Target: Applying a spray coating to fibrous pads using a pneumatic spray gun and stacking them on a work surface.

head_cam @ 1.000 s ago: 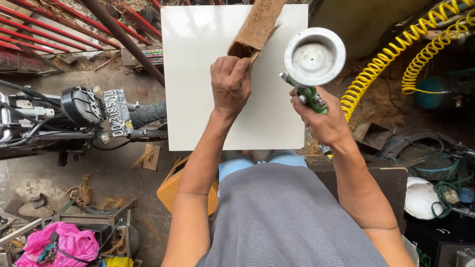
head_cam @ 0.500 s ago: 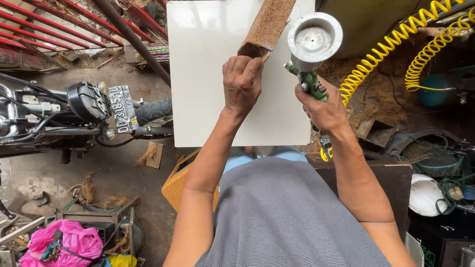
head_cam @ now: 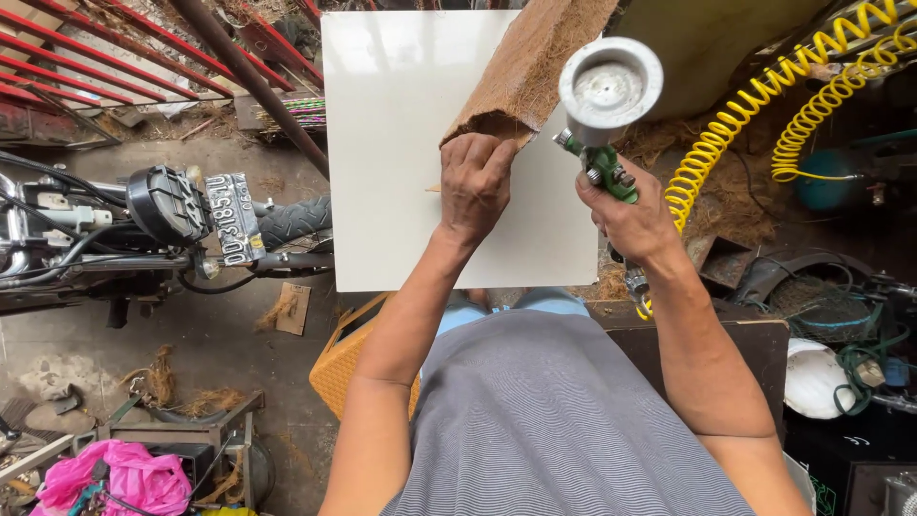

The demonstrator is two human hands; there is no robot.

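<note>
Brown fibrous strip of coconut-husk matting point(head_cam: 531, 69): lies slanted on the glossy white square tile point(head_cam: 401, 162), running from tile centre toward 1 o'clock. Left hand point(head_cam: 475, 186) pins its near end, fingers curled shut over the frayed edge. Right hand point(head_cam: 638, 222) at 3 o'clock of the strip, grip closed fully round the green handle of a spray gun with a round silver metal cup point(head_cam: 609, 88) on top; cup hangs just beside the strip's right edge; nozzle not visible. Risk, as judged: the strip is held at one end only, so an air blast could lift or shift the free far end; spray may catch the left fingers, which sit close to the gun; the smooth tile could let the strip slide. The yellow coiled air hose point(head_cam: 755, 115) trails off toward 2 o'clock over clutter and could snag and tug the gun. Surroundings: parked motorcycle point(head_cam: 143, 229) at 9 o'clock, red metal bars point(head_cam: 86, 57) at 10 o'clock, pink plastic bag point(head_cam: 115, 483) at 7 o'clock, orange crate point(head_cam: 349, 368) under the tile's near edge.
</note>
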